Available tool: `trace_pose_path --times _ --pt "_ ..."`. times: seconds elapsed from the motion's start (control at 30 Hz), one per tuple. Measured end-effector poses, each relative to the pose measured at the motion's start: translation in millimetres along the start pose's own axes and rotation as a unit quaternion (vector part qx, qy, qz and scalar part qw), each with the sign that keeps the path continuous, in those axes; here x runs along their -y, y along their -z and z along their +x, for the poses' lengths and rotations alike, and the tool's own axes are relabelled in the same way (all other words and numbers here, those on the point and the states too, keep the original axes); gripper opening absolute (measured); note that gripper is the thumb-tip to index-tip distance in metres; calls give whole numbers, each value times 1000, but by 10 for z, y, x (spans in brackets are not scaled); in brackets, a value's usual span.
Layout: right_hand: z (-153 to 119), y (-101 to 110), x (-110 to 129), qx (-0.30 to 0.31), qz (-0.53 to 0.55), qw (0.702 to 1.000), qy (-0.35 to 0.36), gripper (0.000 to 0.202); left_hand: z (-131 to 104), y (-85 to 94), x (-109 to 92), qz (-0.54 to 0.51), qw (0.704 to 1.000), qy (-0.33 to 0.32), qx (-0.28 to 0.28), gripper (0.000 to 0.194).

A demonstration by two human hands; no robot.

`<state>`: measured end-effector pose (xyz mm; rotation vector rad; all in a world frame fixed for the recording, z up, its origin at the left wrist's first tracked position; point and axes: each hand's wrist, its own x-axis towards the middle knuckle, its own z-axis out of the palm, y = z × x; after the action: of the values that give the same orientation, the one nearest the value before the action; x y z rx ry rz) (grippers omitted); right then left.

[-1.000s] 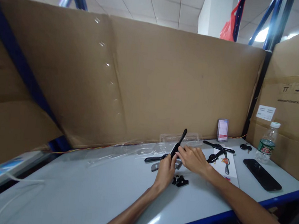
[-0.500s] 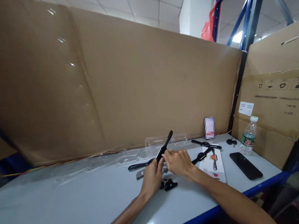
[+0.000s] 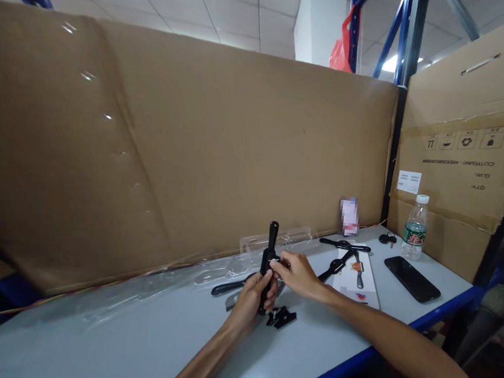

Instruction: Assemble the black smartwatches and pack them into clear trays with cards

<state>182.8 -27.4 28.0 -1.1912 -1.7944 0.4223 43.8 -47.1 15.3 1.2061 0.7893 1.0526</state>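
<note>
Left grip (image 3: 250, 298), right grip (image 3: 299, 275): curled

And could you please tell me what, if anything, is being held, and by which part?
The left hand grips a black tool by its lower half; the right hand is at its middle, though whether it grips there is unclear.

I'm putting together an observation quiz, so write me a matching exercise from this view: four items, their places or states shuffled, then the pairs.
1. Held spokeshave
2. Water bottle
3. Plastic bag
4. Black smartphone

A. Red, hanging by a blue post
B. Lying flat on the table
C. Gripped by the left hand, right hand at its middle
D. Standing, white cap on

Pairs: 1-C; 2-D; 3-A; 4-B
</note>
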Motion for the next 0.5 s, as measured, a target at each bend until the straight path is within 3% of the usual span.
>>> trace_pose_path --times 0.13,0.37,0.5 --pt "8 6 -50 2 -8 1000 -2 31 6 1 18 6 1000 1 6 55" --pt "-9 90 -37 -11 -160 987 30 22 22 20 39 25 999 15 14 56" --pt "-1 96 -82 -8 -154 987 35 23 22 29 14 16 999 14 26 57"
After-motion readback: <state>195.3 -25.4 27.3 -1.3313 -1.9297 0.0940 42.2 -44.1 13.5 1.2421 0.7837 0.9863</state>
